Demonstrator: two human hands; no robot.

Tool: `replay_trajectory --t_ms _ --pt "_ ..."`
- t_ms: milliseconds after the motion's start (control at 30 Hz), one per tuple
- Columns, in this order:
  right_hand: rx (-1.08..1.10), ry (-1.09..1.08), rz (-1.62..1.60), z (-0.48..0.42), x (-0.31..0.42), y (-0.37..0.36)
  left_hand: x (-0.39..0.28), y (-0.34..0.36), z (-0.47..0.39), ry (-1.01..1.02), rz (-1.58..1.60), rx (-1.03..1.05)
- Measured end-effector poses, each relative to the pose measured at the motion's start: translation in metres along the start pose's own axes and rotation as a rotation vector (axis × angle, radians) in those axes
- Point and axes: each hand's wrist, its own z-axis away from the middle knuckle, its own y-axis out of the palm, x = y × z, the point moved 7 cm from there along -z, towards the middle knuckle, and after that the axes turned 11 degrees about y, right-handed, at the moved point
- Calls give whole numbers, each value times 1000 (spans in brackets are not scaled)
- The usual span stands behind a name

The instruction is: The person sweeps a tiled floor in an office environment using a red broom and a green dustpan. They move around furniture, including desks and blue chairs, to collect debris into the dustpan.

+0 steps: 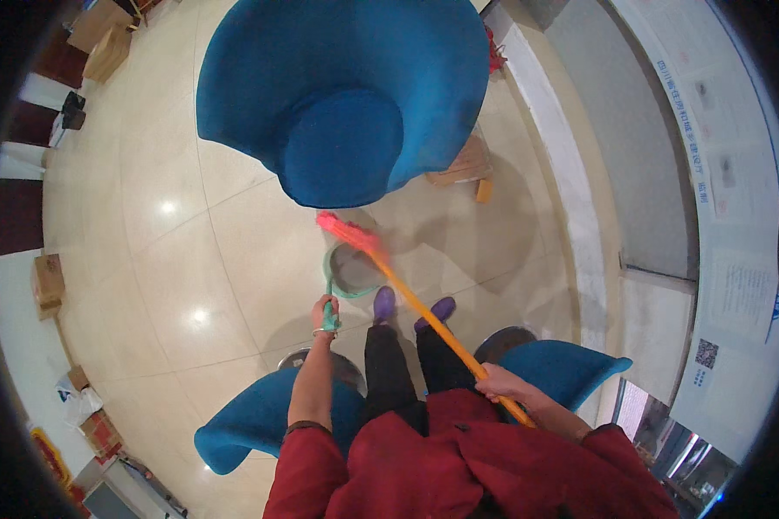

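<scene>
My left hand (327,316) is closed around the upright handle of a green-rimmed dustpan (350,274). The pan rests on the tiled floor in front of my purple shoes (384,303). In my right hand (506,383), near my waist, is the orange handle of a broom (423,310). That handle slants away from me to a blurred pink-red broom head (352,235), just beyond the dustpan and partly over its far rim. A large blue upholstered chair (341,146) stands close past the broom head, hiding the floor beneath its seat.
Two more blue chairs flank my legs, a left chair (253,418) and a right chair (558,373). Under the big chair's right side lie a cardboard box (464,163) and a small orange-yellow block (484,191). A counter (655,298) runs along the right; cartons (50,279) line the left wall.
</scene>
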Motion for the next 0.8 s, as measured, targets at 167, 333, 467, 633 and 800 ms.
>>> replay_trajectory --t_ms 167,333,467,633,800 --pt "-301 30 206 -1 27 -44 48 -18 25 -212 128 11" --pt "-65 27 -110 -90 16 1 76 -38 44 -182 59 -69" --pt "53 52 98 -79 22 32 76 -31 49 -275 106 -125" --pt "-96 -55 270 -33 35 21 80 -46 69 -268 159 -185" --pt "-425 34 659 -46 85 -42 60 -67 91 -400 381 -323"
